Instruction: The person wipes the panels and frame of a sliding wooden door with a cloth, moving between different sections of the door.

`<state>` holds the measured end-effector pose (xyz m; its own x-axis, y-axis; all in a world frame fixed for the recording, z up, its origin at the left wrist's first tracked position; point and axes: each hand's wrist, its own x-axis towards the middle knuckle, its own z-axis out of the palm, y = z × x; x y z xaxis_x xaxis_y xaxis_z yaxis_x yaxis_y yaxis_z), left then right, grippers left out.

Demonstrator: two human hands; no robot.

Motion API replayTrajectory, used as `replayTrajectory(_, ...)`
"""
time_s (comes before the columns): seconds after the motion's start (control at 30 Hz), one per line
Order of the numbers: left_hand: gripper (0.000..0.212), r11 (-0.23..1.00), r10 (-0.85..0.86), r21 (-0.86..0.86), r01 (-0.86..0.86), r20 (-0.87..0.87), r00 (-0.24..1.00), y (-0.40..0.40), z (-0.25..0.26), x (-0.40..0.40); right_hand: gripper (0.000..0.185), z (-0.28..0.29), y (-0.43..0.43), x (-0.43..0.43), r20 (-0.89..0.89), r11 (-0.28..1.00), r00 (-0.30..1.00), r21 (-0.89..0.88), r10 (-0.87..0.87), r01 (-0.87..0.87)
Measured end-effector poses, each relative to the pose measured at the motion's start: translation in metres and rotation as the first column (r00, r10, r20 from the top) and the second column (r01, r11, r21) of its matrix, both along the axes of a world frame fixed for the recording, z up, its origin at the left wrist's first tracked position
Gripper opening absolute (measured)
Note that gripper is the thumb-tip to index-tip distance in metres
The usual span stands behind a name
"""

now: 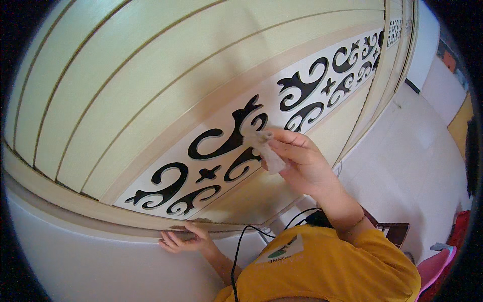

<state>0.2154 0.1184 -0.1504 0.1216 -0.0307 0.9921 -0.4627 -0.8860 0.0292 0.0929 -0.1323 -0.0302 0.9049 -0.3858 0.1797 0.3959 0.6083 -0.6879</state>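
Note:
My right hand [302, 158] pinches a crumpled, thin whitish cloth or tissue [272, 156] with a darker smudge at its upper end. Just behind it stands a cream door or cabinet panel [158, 94] with grooved boards and a white band of black scroll-shaped cutouts [211, 151]. Whether the cloth touches the band cannot be told. Lower left, my left hand [185, 241] lies with its fingers apart against the pale frame edge [124, 217], holding nothing. A dark patch marks the frame beside its fingertips.
A black cable [237, 260] loops in front of my yellow shirt [320, 264]. A white wall [94, 256] borders the panel at lower left. To the right are the pale floor [407, 151], a dark wooden piece of furniture [394, 232] and a pink object [434, 270].

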Motion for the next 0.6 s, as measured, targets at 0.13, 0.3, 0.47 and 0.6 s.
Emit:
replayTrajectory(0.13, 0.048, 0.997, -0.077, 0.002, 0.077, -0.003, 0.997, -0.012, -0.001, -0.017, 0.020, -0.004, -0.015, -0.012, 0.100, 0.958, 0.985, 0.235, 0.144, -0.164)
replayTrajectory(0.3, 0.048, 0.984, -0.171, 0.035, 0.172, -0.029, 0.985, -0.034, 0.003, -0.036, 0.021, 0.002, -0.025, -0.026, 0.035, 0.949, 0.972, 0.214, 0.231, -0.233)
replayTrajectory(0.47, 0.045, 0.985, -0.157, 0.063, 0.162, -0.078, 0.985, -0.061, 0.008, -0.058, 0.025, -0.012, -0.047, -0.040, 0.031, 0.998, 0.998, -0.003, 0.061, -0.061)
replayTrajectory(0.6, 0.041, 0.990, -0.139, -0.031, 0.136, -0.121, 0.983, -0.081, -0.002, -0.080, 0.034, 0.005, -0.061, -0.040, 0.106, 0.801, 0.935, -0.489, -0.338, 0.345)
